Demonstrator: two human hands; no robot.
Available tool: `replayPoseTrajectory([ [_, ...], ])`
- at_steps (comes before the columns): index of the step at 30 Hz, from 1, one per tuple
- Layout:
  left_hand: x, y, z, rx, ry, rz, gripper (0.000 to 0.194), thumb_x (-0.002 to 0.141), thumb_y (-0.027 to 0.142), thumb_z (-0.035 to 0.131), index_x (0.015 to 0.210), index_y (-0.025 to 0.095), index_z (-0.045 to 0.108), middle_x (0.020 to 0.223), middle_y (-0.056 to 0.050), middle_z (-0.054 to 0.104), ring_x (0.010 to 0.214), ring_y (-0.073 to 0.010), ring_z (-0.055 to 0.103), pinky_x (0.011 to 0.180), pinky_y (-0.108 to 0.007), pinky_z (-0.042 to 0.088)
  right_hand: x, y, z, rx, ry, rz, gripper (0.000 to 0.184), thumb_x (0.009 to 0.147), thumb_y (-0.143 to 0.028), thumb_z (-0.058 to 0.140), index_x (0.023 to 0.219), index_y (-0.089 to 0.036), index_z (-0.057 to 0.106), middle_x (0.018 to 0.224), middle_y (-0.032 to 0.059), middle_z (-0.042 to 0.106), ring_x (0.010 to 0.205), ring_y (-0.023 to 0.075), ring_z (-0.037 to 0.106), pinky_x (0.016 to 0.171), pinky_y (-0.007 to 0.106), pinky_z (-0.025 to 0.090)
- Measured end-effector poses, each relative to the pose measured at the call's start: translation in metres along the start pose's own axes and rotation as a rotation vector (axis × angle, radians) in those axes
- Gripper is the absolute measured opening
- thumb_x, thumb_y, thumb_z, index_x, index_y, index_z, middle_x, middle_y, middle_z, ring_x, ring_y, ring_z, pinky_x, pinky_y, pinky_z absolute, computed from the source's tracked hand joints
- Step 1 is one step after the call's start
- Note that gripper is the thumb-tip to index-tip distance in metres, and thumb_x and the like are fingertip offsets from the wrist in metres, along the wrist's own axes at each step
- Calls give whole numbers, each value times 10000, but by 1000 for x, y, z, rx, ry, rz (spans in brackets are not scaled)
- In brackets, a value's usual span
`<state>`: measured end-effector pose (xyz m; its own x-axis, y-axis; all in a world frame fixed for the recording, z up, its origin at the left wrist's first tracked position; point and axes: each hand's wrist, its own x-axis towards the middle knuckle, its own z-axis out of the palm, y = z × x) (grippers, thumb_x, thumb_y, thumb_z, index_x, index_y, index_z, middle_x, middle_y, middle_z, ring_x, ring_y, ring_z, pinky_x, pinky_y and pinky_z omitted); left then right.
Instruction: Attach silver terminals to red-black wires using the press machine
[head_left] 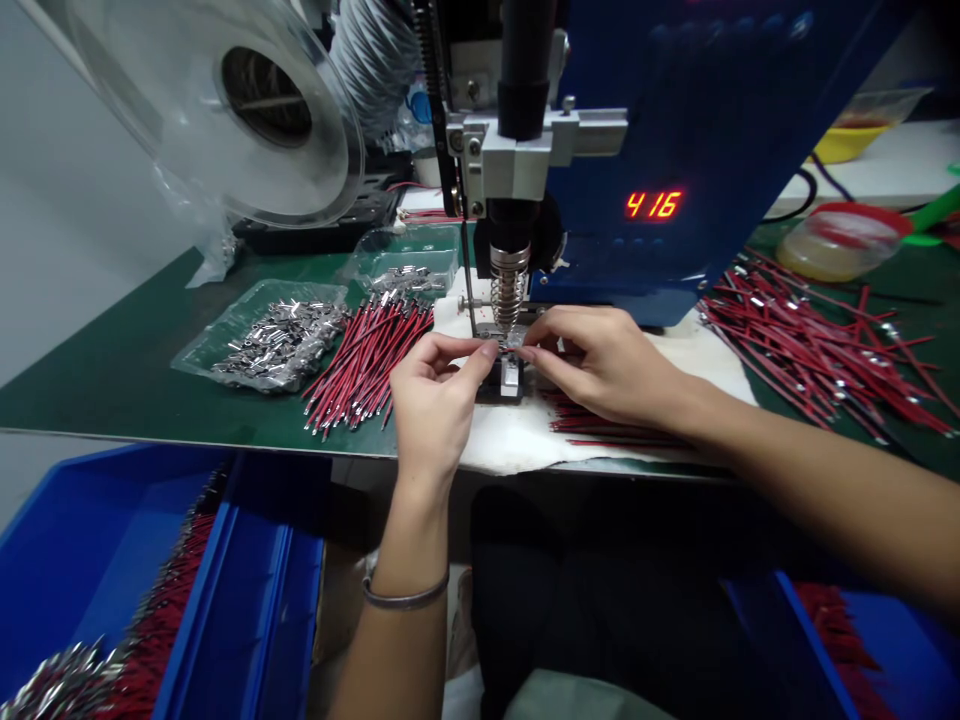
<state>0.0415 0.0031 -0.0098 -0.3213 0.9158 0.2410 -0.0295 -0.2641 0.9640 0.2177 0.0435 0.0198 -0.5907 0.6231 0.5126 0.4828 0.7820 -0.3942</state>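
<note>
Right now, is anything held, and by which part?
Left hand and right hand seem to pinch something small; what, and by which part, cannot be told.

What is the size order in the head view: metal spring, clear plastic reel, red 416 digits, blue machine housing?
1. Blue machine housing
2. Clear plastic reel
3. Metal spring and red 416 digits: too close to rank; spring taller, digits wider.

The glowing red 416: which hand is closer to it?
Right. The right hand is below the glowing red 416, a bit to its left in the picture; the left hand is farther left and slightly lower.
</note>
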Motion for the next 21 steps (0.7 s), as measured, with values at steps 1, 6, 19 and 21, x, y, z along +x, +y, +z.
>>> replayPoseTrajectory([
  [1, 0, 0, 0, 7, 0, -3, 166, 729, 305, 796, 766, 186, 687, 753, -21, 681, 575, -94, 541, 525, -228, 399, 0, 0, 0, 3, 1, -2, 126, 927, -238, 577, 889, -145, 653, 814, 45, 670, 674, 144, 563, 628, 264, 386],
  [6, 2, 1, 0, 8, -7, -10, 162, 728, 297, 795, 763, 185, 683, 768, -28, 685, 631, -111, 584, 554, -231, 428, 0, 0, -1, 3, 3, -24, 145, 932, -241, 569, 888, -133, 655, 799, 49, 660, 667, 143, 557, 637, 264, 385],
  [19, 3, -2, 0, -27, -6, 11, 140, 726, 267, 802, 755, 184, 692, 766, -15, 683, 644, -102, 576, 587, -220, 432, -1, 2, 1, -8, 9, -53, 129, 927, -239, 587, 871, -139, 646, 770, 29, 640, 658, 129, 540, 615, 246, 375],
  [21, 2, -2, 0, -29, -5, 11, 141, 724, 264, 804, 753, 184, 692, 761, -14, 683, 632, -97, 567, 581, -217, 427, -1, 2, 0, -8, 5, -49, 132, 929, -238, 582, 873, -139, 648, 767, 27, 636, 660, 129, 538, 615, 247, 374],
])
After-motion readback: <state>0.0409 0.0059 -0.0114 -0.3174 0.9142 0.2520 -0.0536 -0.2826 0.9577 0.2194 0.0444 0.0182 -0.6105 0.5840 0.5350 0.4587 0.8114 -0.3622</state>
